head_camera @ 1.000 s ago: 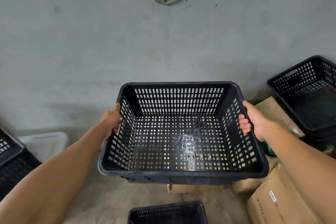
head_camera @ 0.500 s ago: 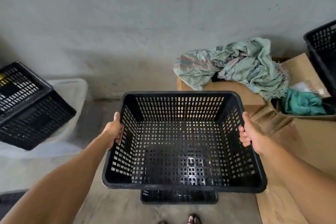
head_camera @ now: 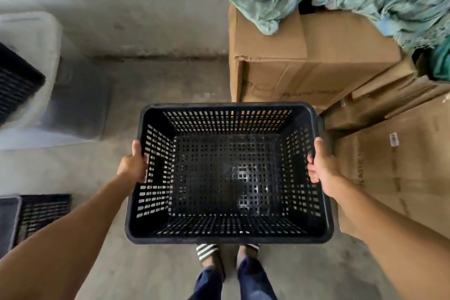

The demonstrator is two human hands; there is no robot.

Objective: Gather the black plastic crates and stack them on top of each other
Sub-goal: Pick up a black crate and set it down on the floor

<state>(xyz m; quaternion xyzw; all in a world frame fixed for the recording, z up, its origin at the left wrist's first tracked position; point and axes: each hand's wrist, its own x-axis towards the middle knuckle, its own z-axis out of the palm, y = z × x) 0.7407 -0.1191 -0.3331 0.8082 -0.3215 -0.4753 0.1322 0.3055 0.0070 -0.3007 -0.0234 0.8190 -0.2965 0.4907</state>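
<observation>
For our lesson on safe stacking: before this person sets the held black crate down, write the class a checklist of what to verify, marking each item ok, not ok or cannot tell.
1. Both hands grip the crate: ok. The left hand and right hand hold opposite sides of the black crate.
2. Crate is empty: ok, nothing lies inside.
3. Crate is held level: ok, roughly.
4. A crate waits directly below to receive it: cannot tell, the held crate hides the floor beneath.
5. Clearance from the cardboard box: not ok, the far right corner sits close to it.
6. Feet clear of the drop: cannot tell, they stand at the near rim.
</observation>
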